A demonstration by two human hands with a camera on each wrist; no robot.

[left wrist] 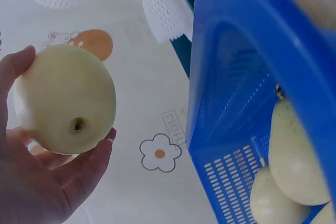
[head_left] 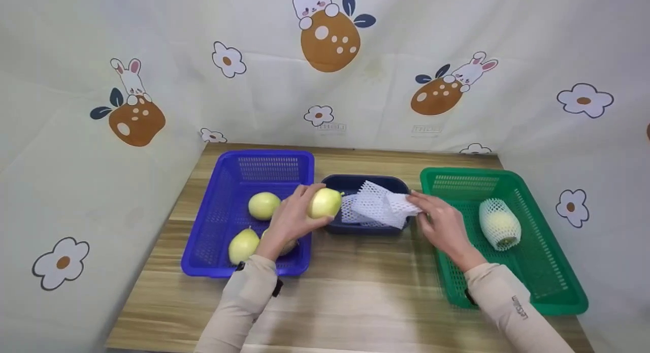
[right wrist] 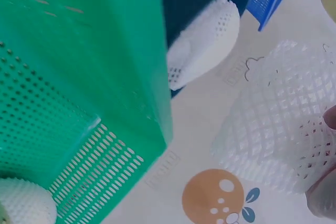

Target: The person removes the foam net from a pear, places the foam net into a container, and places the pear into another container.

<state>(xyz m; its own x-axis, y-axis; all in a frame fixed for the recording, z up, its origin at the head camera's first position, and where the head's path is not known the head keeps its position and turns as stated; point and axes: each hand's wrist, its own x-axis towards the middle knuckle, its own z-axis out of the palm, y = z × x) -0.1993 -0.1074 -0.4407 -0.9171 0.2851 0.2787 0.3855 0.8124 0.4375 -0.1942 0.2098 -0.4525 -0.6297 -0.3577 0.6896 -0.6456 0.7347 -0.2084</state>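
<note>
My left hand (head_left: 294, 216) grips a pale yellow-green pear (head_left: 325, 203) between the blue basket and the dark bin. In the left wrist view the fingers and thumb curl round this pear (left wrist: 68, 98), its dimpled end facing the camera. With my right hand (head_left: 441, 222) I pinch a white foam net sleeve (head_left: 378, 203) by one end, over the bin. The right wrist view shows the sleeve (right wrist: 278, 124) spread out from the fingertips. More foam sleeves (head_left: 349, 211) lie in the dark blue bin (head_left: 365, 231) below.
At left, a blue basket (head_left: 203, 211) holds several bare pears (head_left: 264, 205). On the right, a green basket (head_left: 553, 251) contains one pear in a foam sleeve (head_left: 499, 224). A wooden table (head_left: 355, 297) carries everything, with a patterned cloth (head_left: 386, 89) behind and at the sides.
</note>
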